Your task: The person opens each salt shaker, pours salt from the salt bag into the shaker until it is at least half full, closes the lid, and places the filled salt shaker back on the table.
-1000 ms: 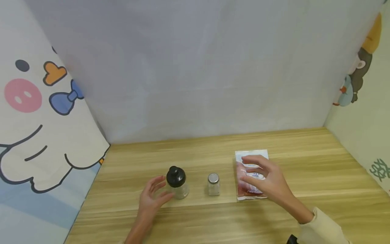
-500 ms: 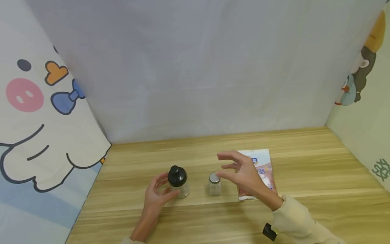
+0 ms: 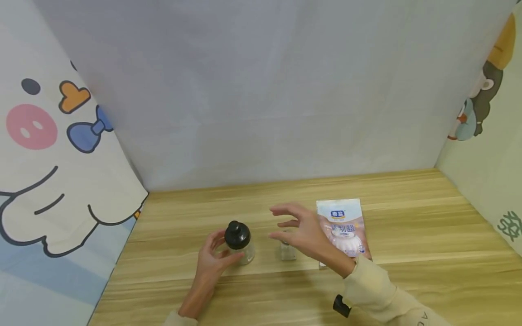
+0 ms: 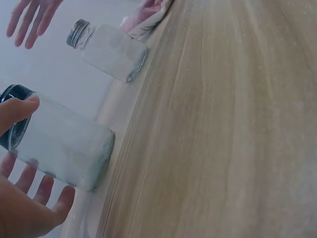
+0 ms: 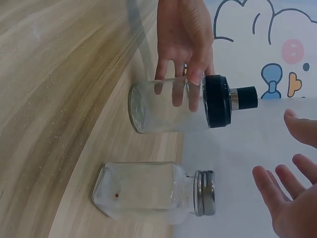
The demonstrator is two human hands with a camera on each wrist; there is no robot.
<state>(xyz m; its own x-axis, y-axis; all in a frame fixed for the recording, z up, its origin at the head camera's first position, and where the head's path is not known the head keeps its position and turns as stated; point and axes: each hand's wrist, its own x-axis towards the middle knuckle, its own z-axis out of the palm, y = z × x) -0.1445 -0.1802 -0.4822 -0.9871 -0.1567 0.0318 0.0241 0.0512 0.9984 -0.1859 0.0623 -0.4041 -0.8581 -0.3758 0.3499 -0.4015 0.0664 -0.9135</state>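
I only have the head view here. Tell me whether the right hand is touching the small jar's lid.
Observer: It isn't. Both wrist views show a gap between the right hand and the small jar's lid.
Operator: Good. From above, the other bottle's cap looks all black to me; check it from the side.
Observer: Not all black: the right wrist view shows a silvery band between the cap's wide part and its narrow black tip.

Got my L hand [image 3: 213, 259] round the glass jar [image 5: 163, 118], blk cap [image 3: 237, 237] on, upright, tightness unclear; sq. shaker [image 5: 143, 191], metal lid [image 5: 205, 192], upright alongside, below my R hand [image 3: 305, 230].
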